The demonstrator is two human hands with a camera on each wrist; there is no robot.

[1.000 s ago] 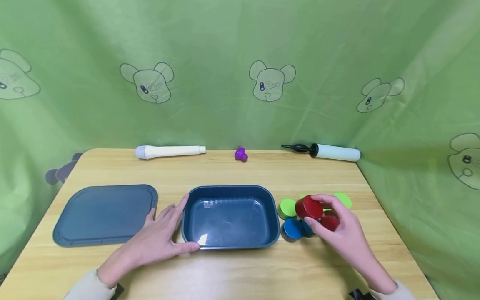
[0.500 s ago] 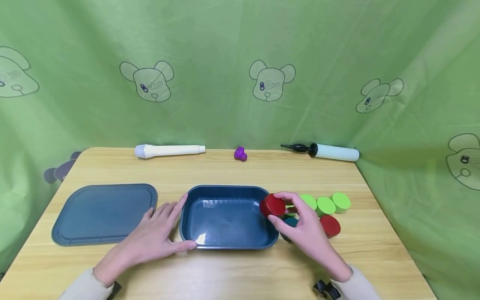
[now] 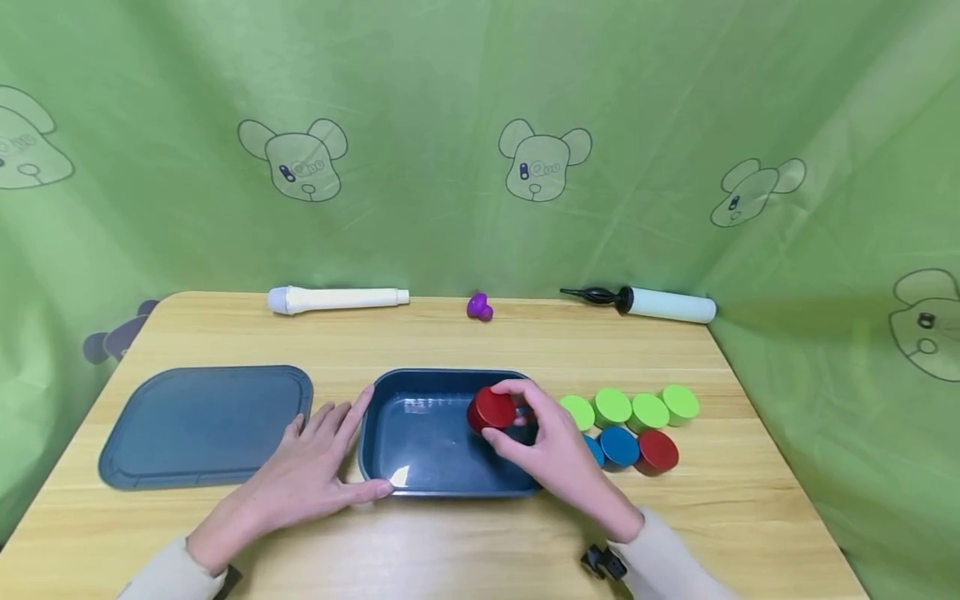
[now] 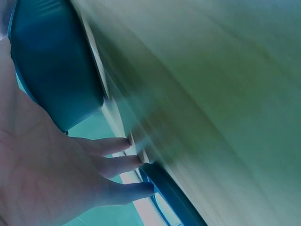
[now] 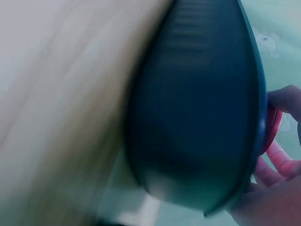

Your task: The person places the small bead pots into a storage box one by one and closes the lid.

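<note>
A dark blue rectangular box (image 3: 420,454) without its cover stands mid-table. My left hand (image 3: 318,467) lies spread along its left side, thumb on the front-left rim and index finger at the back-left corner. In the left wrist view, that hand (image 4: 51,174) shows straight fingers beside the box (image 4: 56,61). My right hand (image 3: 558,446) pinches a red cylinder (image 3: 491,411) between thumb and fingers, over the right half of the box. The right wrist view has the box wall (image 5: 197,108) hiding most of the red cylinder (image 5: 273,127).
Right of the box stand several green cylinders (image 3: 612,407), two blue cylinders (image 3: 619,447) and another red cylinder (image 3: 657,452). A flat blue lid (image 3: 210,425) lies left. Along the back edge are a white microphone-like stick (image 3: 345,299), a purple object (image 3: 478,307) and a hand pump (image 3: 667,305).
My right hand has carried the red cylinder leftward, from above the other cylinders, across the box's right rim, to over its inside. The left hand has stayed at the box's left side.
</note>
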